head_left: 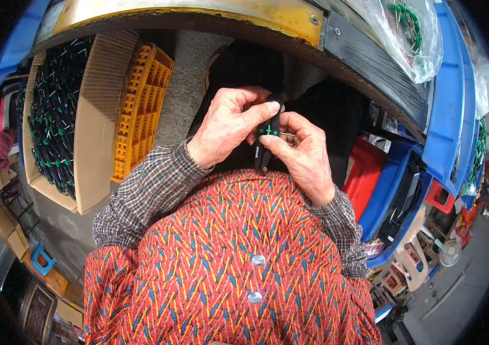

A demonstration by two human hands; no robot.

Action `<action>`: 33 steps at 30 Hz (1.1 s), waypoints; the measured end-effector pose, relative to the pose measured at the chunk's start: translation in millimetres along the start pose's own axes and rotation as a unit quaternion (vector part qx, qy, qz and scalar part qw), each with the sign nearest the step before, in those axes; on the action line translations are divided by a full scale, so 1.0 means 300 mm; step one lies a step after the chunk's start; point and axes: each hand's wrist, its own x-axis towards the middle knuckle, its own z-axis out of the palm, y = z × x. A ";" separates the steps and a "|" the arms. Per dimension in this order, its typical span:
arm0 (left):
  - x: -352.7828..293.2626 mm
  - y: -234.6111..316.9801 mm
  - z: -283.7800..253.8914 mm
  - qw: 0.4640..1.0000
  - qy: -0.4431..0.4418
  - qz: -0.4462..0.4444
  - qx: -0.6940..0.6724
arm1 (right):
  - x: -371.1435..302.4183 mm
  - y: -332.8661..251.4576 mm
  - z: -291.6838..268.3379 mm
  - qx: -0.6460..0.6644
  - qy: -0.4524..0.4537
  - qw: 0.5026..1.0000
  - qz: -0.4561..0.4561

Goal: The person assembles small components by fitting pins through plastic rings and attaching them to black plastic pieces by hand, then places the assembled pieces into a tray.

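Note:
In front of my lap I hold a slim black plastic part (260, 158) between both hands. It carries a small green cross-shaped piece (268, 131) with dark green round ends beside it. My left hand (228, 122) is closed round the upper end, its thumb pressed near the black tip. Lower down, my right hand (302, 150) pinches the part, thumb against the green piece. A thin metal pin (286, 134) sticks out sideways between the right fingers. The fingers hide much of the part's middle.
On the left, a cardboard box (99, 121) holds many similar black parts with green bits. A yellow plastic crate (144, 112) stands beside it. The worn bench edge (210, 18) runs ahead of me. Red (364, 172) and blue (391, 184) bins and a clear bag (414, 40) lie right.

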 end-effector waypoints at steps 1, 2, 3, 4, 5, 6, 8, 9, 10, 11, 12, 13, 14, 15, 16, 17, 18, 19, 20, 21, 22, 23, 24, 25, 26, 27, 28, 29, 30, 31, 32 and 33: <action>0.000 0.002 -0.001 1.000 0.004 -0.006 0.002 | 0.001 -0.012 0.001 0.010 -0.005 1.000 0.023; 0.001 0.003 -0.002 1.000 0.008 -0.012 0.003 | 0.003 -0.018 0.001 0.021 -0.010 0.999 0.047; 0.001 0.003 -0.002 1.000 0.009 -0.012 0.003 | 0.002 -0.018 0.001 0.020 -0.010 0.999 0.047; 0.003 0.003 -0.002 1.000 0.010 -0.005 0.006 | 0.002 -0.018 -0.002 -0.004 -0.010 0.998 0.056; 0.004 0.004 -0.001 1.000 0.011 0.003 0.009 | 0.002 -0.018 -0.005 -0.029 -0.011 0.997 0.065; 0.002 0.007 0.000 1.000 0.011 0.002 0.009 | 0.004 -0.016 -0.014 -0.029 -0.010 0.997 0.065; -0.001 0.013 0.003 1.000 0.004 -0.001 0.020 | 0.010 -0.009 -0.036 -0.103 -0.037 0.990 0.089; 0.000 0.010 0.005 1.000 0.005 -0.002 0.021 | 0.009 -0.005 -0.034 -0.102 -0.037 0.990 0.090; 0.001 0.007 0.006 1.000 0.006 0.000 0.017 | 0.007 -0.001 -0.028 -0.089 -0.029 0.993 0.068; 0.002 0.004 0.007 1.000 0.008 0.002 0.014 | 0.005 0.002 -0.022 -0.075 -0.020 0.996 0.046; 0.002 0.000 0.003 1.000 0.007 0.001 0.012 | 0.004 -0.001 -0.015 -0.076 -0.020 0.996 0.047; 0.003 -0.004 -0.001 1.000 0.008 0.002 0.013 | 0.002 -0.008 -0.007 -0.051 -0.008 0.998 0.042; 0.003 -0.006 -0.005 1.000 0.009 0.003 0.013 | 0.001 -0.012 0.001 -0.025 0.004 0.999 0.037; 0.003 -0.004 -0.003 1.000 0.009 0.003 0.014 | 0.000 -0.011 0.009 -0.024 0.003 0.999 0.036; 0.004 -0.001 0.000 1.000 0.010 -0.002 0.012 | 0.000 -0.010 0.018 0.018 0.019 0.999 0.022; 0.004 0.001 0.003 1.000 0.010 -0.007 0.010 | 0.000 -0.009 0.021 0.060 0.035 0.998 0.008; 0.004 0.000 0.004 1.000 0.011 -0.006 0.010 | 0.000 -0.007 0.019 0.060 0.034 0.998 0.008; 0.004 -0.002 0.005 1.000 0.007 -0.001 0.011 | 0.001 -0.003 0.013 0.041 0.020 0.999 0.003; 0.003 -0.002 0.005 1.000 0.004 0.004 0.011 | 0.003 -0.001 0.005 0.023 0.005 1.000 -0.002; 0.003 0.000 0.006 1.000 0.004 0.004 0.012 | 0.007 -0.002 -0.007 0.022 0.005 1.000 -0.002; 0.002 0.004 0.006 1.000 0.002 0.002 0.021 | 0.011 -0.004 -0.023 -0.041 -0.027 0.998 0.050; 0.001 0.006 0.006 1.000 0.000 0.000 0.031 | 0.014 -0.006 -0.032 -0.104 -0.058 0.988 0.101; 0.001 0.007 0.007 1.000 0.000 0.000 0.031 | 0.014 -0.004 -0.035 -0.104 -0.058 0.988 0.100; 0.000 0.006 0.008 0.999 0.002 0.004 0.032 | 0.014 -0.001 -0.036 -0.088 -0.054 0.989 0.107; 0.000 0.005 0.008 0.999 0.004 0.008 0.032 | 0.014 0.000 -0.037 -0.072 -0.050 0.990 0.113; 0.001 0.005 0.007 0.999 0.003 0.009 0.033 | 0.010 -0.002 -0.023 -0.072 -0.049 0.990 0.112; 0.003 0.004 0.005 1.000 0.003 0.006 0.030 | 0.003 -0.004 0.007 -0.013 0.002 0.998 0.063; 0.004 0.004 0.005 1.000 0.003 0.004 0.027 | 0.002 -0.005 0.033 0.046 0.052 0.998 0.014; 0.004 0.006 0.005 1.000 0.003 0.004 0.028 | 0.007 0.005 0.048 0.049 0.077 0.996 -0.002; 0.004 0.008 0.007 0.999 -0.002 0.006 0.036 | 0.009 0.006 0.029 0.049 0.077 0.996 -0.003; 0.004 0.009 0.008 0.999 -0.008 0.007 0.044 | 0.010 0.005 -0.005 -0.017 0.027 0.999 0.033; 0.000 0.013 0.009 0.999 -0.007 0.008 0.045 | 0.010 0.001 -0.022 -0.083 -0.024 0.994 0.068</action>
